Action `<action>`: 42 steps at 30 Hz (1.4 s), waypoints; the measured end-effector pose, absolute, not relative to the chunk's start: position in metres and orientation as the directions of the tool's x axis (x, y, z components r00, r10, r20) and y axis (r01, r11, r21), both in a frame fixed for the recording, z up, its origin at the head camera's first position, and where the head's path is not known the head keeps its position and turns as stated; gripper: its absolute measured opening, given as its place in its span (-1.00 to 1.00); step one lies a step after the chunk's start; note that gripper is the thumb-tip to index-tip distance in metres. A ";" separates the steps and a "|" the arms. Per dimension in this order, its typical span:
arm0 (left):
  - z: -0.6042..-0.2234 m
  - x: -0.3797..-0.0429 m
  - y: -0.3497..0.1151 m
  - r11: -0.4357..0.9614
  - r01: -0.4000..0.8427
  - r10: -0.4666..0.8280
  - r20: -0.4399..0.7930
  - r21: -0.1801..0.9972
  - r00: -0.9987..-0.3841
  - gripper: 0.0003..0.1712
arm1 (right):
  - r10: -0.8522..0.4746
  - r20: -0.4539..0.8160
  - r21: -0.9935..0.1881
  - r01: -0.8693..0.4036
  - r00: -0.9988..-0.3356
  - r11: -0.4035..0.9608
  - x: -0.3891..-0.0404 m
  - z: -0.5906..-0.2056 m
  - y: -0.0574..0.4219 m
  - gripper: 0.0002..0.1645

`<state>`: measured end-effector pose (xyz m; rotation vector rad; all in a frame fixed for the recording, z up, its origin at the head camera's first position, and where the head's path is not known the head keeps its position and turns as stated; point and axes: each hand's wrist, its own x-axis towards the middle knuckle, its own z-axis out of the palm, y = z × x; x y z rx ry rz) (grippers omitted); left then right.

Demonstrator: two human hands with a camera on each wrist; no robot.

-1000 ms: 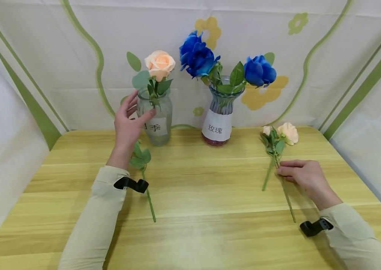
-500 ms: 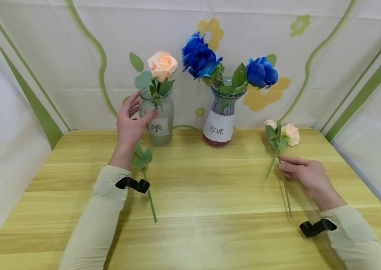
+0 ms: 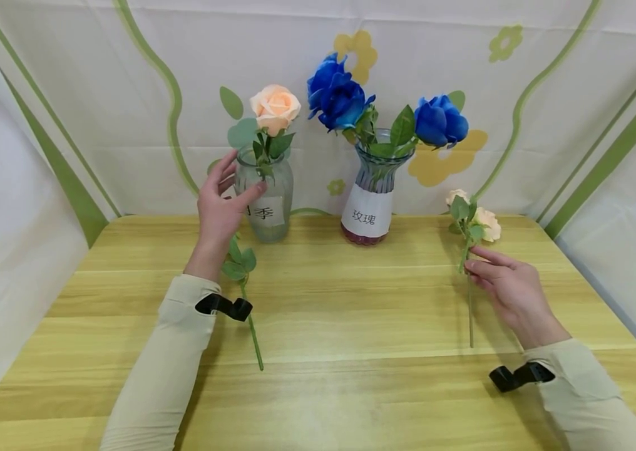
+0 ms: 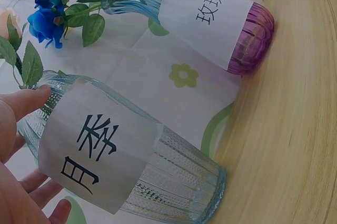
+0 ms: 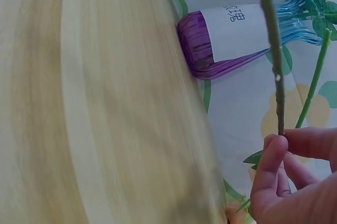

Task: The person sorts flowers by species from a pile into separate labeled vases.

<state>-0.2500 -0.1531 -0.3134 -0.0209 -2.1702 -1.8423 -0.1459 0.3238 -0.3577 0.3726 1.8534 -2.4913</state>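
My left hand (image 3: 221,203) holds the clear glass vase (image 3: 278,181), thumb across its front and fingers along its left side. This vase has a white paper label (image 4: 100,148) and bears a peach rose (image 3: 275,109). On the right, my right hand (image 3: 512,288) pinches a thin brown stem (image 5: 274,61) between thumb and fingertips. Pale peach blooms (image 3: 487,224) and green leaves top it, above the table's far right. A shorter green stem (image 5: 314,79) slants beside it. Under my left wrist lies a leafy green flower stem (image 3: 253,332), its upper end hidden.
A blue and purple glass vase (image 3: 367,213) with a white label stands at the back middle, with several blue roses (image 3: 441,121) spreading from it. Behind the wooden table (image 3: 329,313) hangs a white patterned cloth (image 3: 430,56).
My right hand has raised the peach flowers and shifted slightly forward; the brown stem now hangs more upright. My left hand stays on the clear vase.
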 end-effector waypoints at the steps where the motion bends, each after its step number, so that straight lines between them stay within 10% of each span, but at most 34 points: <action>1: -0.313 -0.250 -0.153 0.181 0.198 -0.178 0.230 0.963 -0.957 -0.11 | 0.129 -0.199 -0.940 0.152 -0.971 -0.306 -0.146 -0.358 0.324 -0.66; 14: -0.313 -0.251 -0.153 0.181 0.185 -0.185 0.218 0.966 -0.958 -0.10 | 0.097 -0.181 -0.915 0.131 -0.979 -0.381 -0.143 -0.361 0.324 -0.65; 22: -0.314 -0.252 -0.154 0.183 0.198 -0.182 0.231 0.963 -0.956 -0.10 | 0.101 -0.119 -0.834 0.044 -0.988 -0.549 -0.141 -0.363 0.323 -0.14; 28: -0.313 -0.251 -0.153 0.182 0.200 -0.178 0.232 0.963 -0.956 -0.10 | 0.160 -0.050 -0.762 -0.066 -0.986 -0.644 -0.143 -0.362 0.319 -0.48; 42: -0.313 -0.251 -0.153 0.179 0.198 -0.177 0.230 0.964 -0.957 -0.11 | 0.245 0.003 -0.748 -0.165 -0.969 -0.643 -0.143 -0.355 0.302 -0.59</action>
